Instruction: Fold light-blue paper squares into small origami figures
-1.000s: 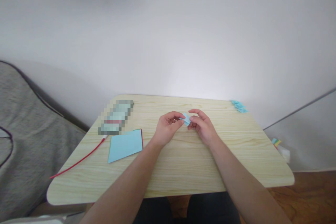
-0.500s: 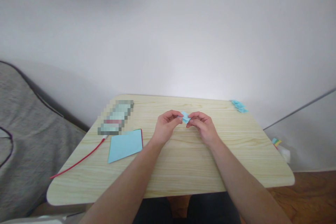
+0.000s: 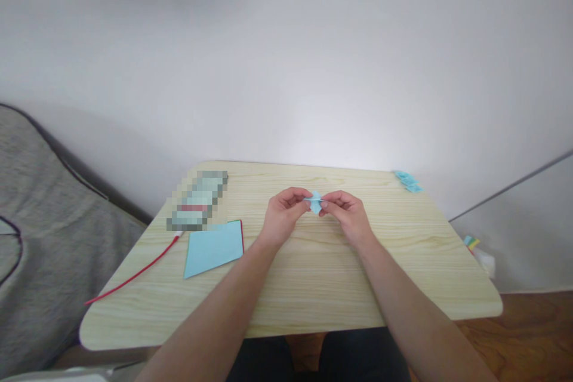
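A small light-blue folded paper (image 3: 316, 203) is held between both hands above the middle of the table. My left hand (image 3: 285, 213) pinches its left side between thumb and fingers. On the opposite side, my right hand (image 3: 347, 215) grips the paper the same way. A thin raised edge runs across the paper between the fingertips, and its corners are partly hidden by the fingers. To the left, beside my left forearm, lies a stack of square paper (image 3: 213, 248) with a blue sheet on top and a red edge at its right.
Several small blue folded papers (image 3: 407, 181) lie at the table's back right corner. A blurred-out phone-like device (image 3: 199, 200) with a red cable (image 3: 138, 274) lies at left. The wooden table (image 3: 313, 286) meets a white wall (image 3: 286, 71). Grey fabric (image 3: 54, 239) hangs at far left.
The folded paper has turned between my fingers, so its ridge now runs level and a flap points down. My right thumb has shifted slightly; both hands keep their pinch.
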